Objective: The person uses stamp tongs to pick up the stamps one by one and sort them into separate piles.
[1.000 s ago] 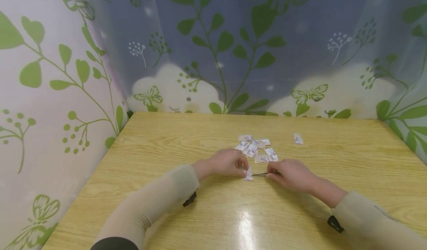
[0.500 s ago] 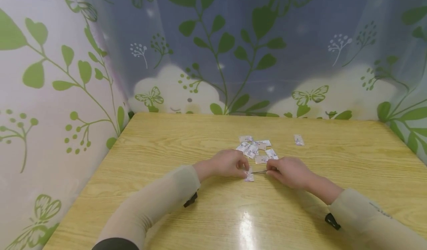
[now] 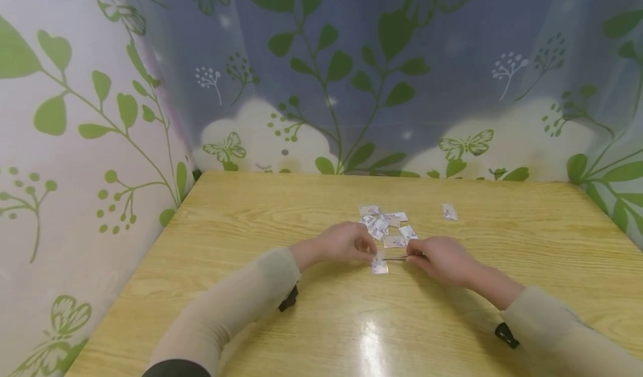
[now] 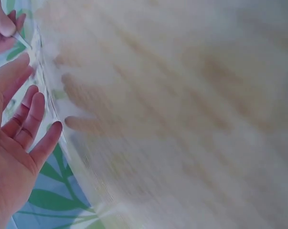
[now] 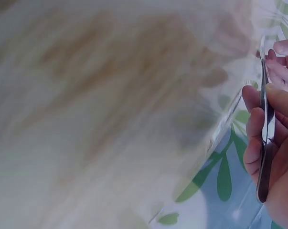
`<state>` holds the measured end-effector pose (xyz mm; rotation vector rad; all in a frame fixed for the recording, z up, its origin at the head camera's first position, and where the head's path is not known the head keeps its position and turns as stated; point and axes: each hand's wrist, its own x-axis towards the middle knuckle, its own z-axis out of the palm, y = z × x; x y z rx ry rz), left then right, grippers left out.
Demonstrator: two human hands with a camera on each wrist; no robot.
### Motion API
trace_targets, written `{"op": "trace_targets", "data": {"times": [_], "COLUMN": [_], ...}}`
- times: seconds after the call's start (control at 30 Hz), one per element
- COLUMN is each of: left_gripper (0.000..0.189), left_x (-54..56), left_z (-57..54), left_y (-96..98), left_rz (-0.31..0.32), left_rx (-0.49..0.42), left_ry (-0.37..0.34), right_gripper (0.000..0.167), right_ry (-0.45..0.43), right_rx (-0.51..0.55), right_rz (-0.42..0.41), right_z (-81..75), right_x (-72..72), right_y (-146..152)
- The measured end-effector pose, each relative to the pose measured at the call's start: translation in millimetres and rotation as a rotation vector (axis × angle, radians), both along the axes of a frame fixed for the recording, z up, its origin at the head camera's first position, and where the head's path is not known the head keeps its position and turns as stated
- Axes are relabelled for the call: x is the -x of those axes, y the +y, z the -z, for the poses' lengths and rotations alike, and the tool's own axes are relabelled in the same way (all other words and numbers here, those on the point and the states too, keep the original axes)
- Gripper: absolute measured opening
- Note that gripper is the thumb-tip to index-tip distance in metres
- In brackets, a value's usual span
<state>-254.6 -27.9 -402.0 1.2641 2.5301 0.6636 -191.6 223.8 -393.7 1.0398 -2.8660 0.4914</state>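
Observation:
My right hand [image 3: 444, 262] grips a pair of metal tweezers [image 5: 263, 176], the thumb and fingers closed along the shaft. The tips of the tweezers point left, right at the edge of a small printed card [image 3: 380, 267] in pale lilac and white. At that card's upper left corner, the thumb and index finger of my left hand [image 3: 345, 244] pinch it close over the table. The other left fingers spread loosely in the left wrist view. Just beyond both hands lies a loose cluster of similar small cards [image 3: 377, 227], some overlapping.
One more small card [image 3: 449, 211] lies apart at the back right. All this is on a wood-grain table [image 3: 241, 209]. Behind it and to the left hang patterned curtains [image 3: 321, 86] with green leaves, right at the table's edges.
The pinched card has shifted slightly to the right, along with my left fingertips. My right hand and the tweezers have also moved a little right. The cards behind look nearly the same.

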Motion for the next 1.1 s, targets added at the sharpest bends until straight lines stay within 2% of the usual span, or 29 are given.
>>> {"op": "trace_targets", "data": {"times": [0.3, 0.43, 0.6, 0.8, 1.1], "left_gripper": [0.010, 0.011, 0.012, 0.010, 0.010], "left_x": [26.8, 35.0, 38.8, 38.1, 40.4], "left_z": [-0.6, 0.6, 2.4, 3.8, 7.2], "left_y": [7.4, 8.6, 12.6, 15.4, 15.2], "left_rz": [-0.113, -0.149, -0.152, -0.153, -0.155], "left_rx": [-0.039, -0.049, -0.023, 0.024, 0.067], "left_ry": [0.037, 0.021, 0.014, 0.024, 0.057], "right_gripper": [0.006, 0.004, 0.004, 0.002, 0.008], "right_ry": [0.008, 0.017, 0.033, 0.051, 0.031], "right_rx": [0.027, 0.027, 0.028, 0.018, -0.036], "right_rz": [0.044, 0.065, 0.091, 0.148, 0.246], "right_z": [-12.9, -17.4, -21.9, -26.7, -26.3], "right_x": [-1.7, -1.3, -1.0, -2.0, 9.9], "right_y": [34, 49, 69, 93, 122]}}
